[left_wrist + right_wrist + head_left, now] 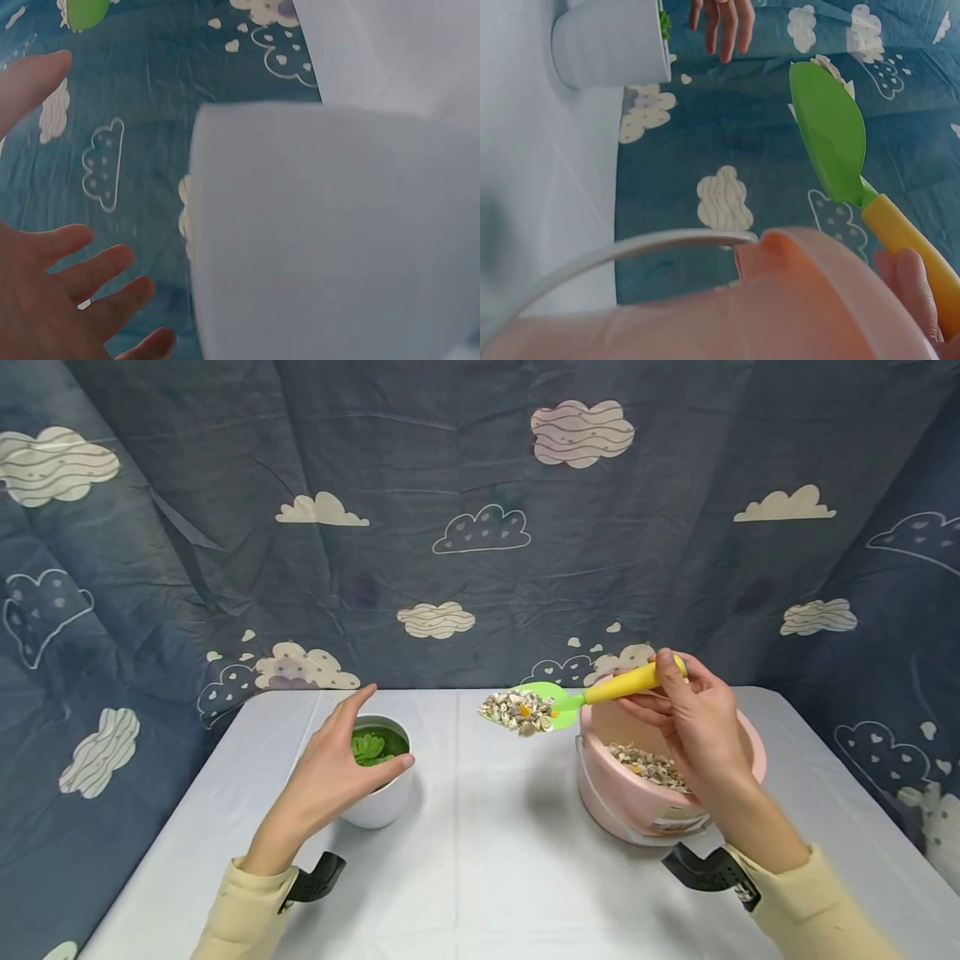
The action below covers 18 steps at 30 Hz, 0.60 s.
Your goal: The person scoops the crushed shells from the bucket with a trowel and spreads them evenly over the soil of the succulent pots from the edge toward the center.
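Here's the trowel (573,702), raised above the gap between bucket and pot, its green blade heaped with mixed gravel (517,711). Your right hand (701,714) has it by the far end of the yellow handle, thumb laid along the top, fingers bent beneath, pinching. The blade tip points left, towards the pot; the long axis runs side to side, close to level, and in the head view the handle end sits a little higher. From the right wrist you get the blade's green underside, bits of the load peeping over the edge.

Over on the left, your left hand (337,768) is spread, thumb and fingers wide apart, hovering above the white pot (378,806) and holding nothing. A green plant (367,747) shows inside that pot. Below your right hand stands the pink bucket (624,793), more gravel (651,768) lying inside, its pale handle hanging down the outside.

Both vessels stand on a white-covered table (495,868); behind, a creased dark-blue cloth (375,581) printed with clouds hangs.
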Available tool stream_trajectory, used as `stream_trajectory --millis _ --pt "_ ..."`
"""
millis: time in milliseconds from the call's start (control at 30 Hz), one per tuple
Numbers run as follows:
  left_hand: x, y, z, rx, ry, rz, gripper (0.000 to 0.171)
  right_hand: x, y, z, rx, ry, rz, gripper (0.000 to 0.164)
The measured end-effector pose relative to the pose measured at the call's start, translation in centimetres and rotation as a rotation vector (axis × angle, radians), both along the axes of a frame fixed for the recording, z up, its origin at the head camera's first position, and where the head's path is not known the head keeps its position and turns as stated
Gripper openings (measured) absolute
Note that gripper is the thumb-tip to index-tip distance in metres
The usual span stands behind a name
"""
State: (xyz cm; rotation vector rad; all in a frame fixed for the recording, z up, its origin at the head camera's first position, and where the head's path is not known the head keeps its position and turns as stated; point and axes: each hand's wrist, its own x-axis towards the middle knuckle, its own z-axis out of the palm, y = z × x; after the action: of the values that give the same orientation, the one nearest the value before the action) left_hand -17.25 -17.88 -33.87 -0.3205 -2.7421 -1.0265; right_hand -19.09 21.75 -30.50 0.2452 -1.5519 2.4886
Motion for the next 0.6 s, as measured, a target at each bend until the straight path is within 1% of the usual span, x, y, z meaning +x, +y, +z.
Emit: stream_trajectory --millis 167,333,467,600 --pt "0.4 -1.6 -0.6 0.017 -0.011 0.029 0.103 0.0 -0.8 0.0 0.028 -0.022 0.009 0.044" --pt "0.7 -3.1 -1.2 0.03 -0.057 0.055 0.107 0.0 -1.5 0.0 -0.005 -0.005 0.049 0.041" --pt "0.8 -4.2 -1.8 0.056 -0.102 0.044 0.11 0.0 -2.2 -0.1 -0.025 0.016 0.085 0.038" --pt "0.7 -4.9 -2.7 0.099 -0.136 0.024 0.112 -0.1 -3.1 -0.1 -0.016 0.02 0.094 0.039"
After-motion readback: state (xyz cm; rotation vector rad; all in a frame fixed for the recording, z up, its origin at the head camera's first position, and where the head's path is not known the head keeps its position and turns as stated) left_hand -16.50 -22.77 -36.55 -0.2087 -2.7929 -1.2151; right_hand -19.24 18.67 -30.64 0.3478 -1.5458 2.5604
